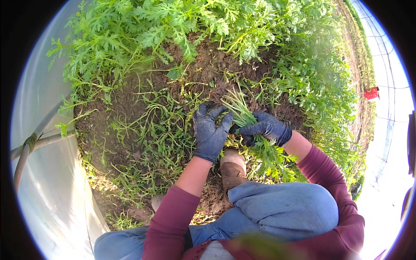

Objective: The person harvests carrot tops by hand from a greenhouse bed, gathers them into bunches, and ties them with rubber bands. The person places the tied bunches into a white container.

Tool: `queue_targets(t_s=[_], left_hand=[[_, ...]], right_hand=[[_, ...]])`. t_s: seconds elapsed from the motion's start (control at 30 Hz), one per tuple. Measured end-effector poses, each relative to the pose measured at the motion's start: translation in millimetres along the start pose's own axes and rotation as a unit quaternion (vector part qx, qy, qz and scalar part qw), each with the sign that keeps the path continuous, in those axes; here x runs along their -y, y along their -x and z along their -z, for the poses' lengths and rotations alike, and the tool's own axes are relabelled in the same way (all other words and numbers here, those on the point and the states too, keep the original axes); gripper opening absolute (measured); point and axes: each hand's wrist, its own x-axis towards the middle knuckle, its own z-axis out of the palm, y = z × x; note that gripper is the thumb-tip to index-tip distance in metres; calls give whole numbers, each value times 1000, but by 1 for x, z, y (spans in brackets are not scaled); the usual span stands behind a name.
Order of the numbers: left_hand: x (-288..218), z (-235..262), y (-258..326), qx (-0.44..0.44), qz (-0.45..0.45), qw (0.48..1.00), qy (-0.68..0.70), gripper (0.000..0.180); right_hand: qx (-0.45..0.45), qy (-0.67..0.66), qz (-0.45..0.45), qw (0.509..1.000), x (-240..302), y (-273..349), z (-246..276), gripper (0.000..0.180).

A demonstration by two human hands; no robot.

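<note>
My right hand (265,128), in a dark, soil-stained glove, is closed around a bunch of leafy greens (241,109). The pale cut stems point up and away to the left. Their lobed leaves hang below the hand, beside my knee. My left hand (211,132), gloved the same way, is just left of the stems, its thumb close to them. Its fingers are bent but apart, and nothing shows in them. Thin reddish-brown roots or dry stalks (219,92) lie on the soil beyond the stem ends.
Tall growing greens (173,21) fill the far side and the right. Trampled leaves and stalks (160,125) litter the brown soil at left. My boot (233,171) stands below my hands. Plastic sheeting (52,173) and metal poles (37,142) border the left. A red object (371,92) sits far right.
</note>
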Motion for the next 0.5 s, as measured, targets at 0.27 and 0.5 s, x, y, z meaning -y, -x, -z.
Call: queue_targets(t_s=[0.27,0.5], left_hand=[[-8,4,-7,81,238,938,237,28],[3,5,-17,42,216,948,232,22]], right_hand=[[42,-27,-15,999,-1,5,1,21],[64,-133,-64,987,1,7,4,33]])
